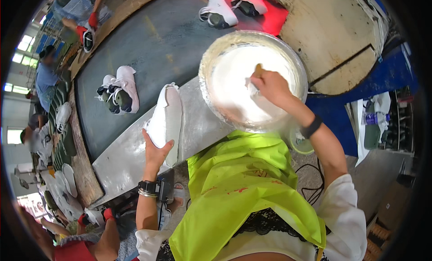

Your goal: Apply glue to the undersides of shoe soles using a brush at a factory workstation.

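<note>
My left hand (155,152) grips a white shoe (165,116) near one end. The shoe lies on its side on the metal ledge (202,119), its ridged sole turned to the right. Over on the right, my right hand (275,87) is closed around a brush, whose brownish handle end (258,69) sticks up above the fingers. The brush's lower part reaches toward the white liquid (234,76); its bristles are mostly hidden by the hand. That liquid fills a round basin with a smeared rim (206,88), standing right of the shoe.
A pair of white shoes (120,91) stands on the dark belt (148,40); more shoes (219,11) sit at its far end beside a red sheet (278,18). Beyond the belt, a person in red gloves (93,20) handles a shoe. Another person's red-gloved hands (108,214) are at lower left.
</note>
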{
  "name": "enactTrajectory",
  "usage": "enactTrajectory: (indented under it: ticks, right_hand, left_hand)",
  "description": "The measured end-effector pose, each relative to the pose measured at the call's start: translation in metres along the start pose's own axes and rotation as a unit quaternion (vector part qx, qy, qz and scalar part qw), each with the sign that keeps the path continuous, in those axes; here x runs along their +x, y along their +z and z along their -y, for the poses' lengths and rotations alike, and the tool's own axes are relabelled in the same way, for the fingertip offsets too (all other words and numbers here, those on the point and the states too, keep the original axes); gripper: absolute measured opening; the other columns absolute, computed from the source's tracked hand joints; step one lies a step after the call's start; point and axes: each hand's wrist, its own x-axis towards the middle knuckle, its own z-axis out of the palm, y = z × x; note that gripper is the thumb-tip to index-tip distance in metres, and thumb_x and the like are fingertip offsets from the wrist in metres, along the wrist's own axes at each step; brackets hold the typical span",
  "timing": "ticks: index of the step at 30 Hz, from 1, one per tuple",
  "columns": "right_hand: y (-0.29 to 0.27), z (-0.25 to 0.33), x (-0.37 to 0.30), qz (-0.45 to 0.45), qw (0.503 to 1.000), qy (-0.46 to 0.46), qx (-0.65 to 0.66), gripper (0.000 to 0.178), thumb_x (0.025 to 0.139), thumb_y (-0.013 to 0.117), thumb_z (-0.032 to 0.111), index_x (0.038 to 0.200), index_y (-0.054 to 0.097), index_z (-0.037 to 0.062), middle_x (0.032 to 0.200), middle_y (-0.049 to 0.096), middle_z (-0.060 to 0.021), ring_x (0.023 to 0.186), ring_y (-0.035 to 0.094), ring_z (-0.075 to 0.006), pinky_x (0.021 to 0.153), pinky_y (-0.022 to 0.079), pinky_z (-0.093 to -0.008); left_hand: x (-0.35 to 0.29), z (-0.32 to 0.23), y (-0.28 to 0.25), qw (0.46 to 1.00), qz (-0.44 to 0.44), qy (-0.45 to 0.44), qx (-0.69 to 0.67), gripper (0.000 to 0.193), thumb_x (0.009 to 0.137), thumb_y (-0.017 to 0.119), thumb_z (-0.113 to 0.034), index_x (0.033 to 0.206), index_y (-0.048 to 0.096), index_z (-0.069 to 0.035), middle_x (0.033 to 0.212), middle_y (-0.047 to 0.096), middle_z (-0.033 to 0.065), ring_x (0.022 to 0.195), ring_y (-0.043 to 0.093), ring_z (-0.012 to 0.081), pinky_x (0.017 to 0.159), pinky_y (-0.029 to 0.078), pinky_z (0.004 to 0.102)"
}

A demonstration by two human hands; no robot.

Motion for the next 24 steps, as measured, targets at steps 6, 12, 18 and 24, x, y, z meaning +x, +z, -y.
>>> enactTrajectory:
  ticks: [6,12,18,24]
  right_hand:
    - [-0.015,-0.014,0.008,-0.119,0.942,-0.056,0.309,0.024,0.092,0.060,0.025,0.096,0.069,0.0026,0.079,0.069,-0.0172,0.071,0.067,-0.0264,0.066,0.050,-0.0368]
    - [0.037,0.055,0.009,-0.088,0.896,-0.060,0.431,0.024,0.095,0.058,0.019,0.105,0.066,-0.0017,0.081,0.068,-0.0077,0.072,0.065,-0.0125,0.067,0.053,-0.0259]
    - [0.080,0.142,0.011,0.001,0.809,-0.044,0.587,0.030,0.096,0.057,0.021,0.107,0.062,-0.0068,0.093,0.066,-0.0111,0.077,0.066,-0.0130,0.071,0.055,-0.0244]
    - [0.088,0.152,0.004,0.034,0.804,-0.062,0.590,0.031,0.098,0.053,0.020,0.106,0.061,-0.0087,0.091,0.066,-0.0121,0.077,0.067,-0.0147,0.069,0.054,-0.0241]
  left_hand:
    - [-0.018,-0.034,0.005,0.981,0.022,-0.012,-0.191,0.097,0.073,0.080,-0.020,0.147,0.022,0.002,0.134,0.049,0.0186,0.117,0.053,0.0263,0.097,0.044,0.0343]
    - [-0.051,-0.039,0.036,0.910,0.076,-0.019,-0.407,0.088,0.080,0.073,-0.016,0.149,0.021,-0.001,0.130,0.051,0.0144,0.115,0.053,0.0219,0.096,0.044,0.0336]
    - [-0.057,-0.046,0.042,0.915,0.080,0.030,-0.394,0.084,0.080,0.072,-0.018,0.147,0.024,-0.004,0.128,0.051,0.0126,0.114,0.053,0.0219,0.095,0.043,0.0332]
    - [-0.053,-0.035,0.051,0.932,0.086,0.028,-0.352,0.086,0.079,0.073,-0.019,0.148,0.023,-0.006,0.129,0.050,0.0123,0.116,0.051,0.0220,0.096,0.043,0.0343]
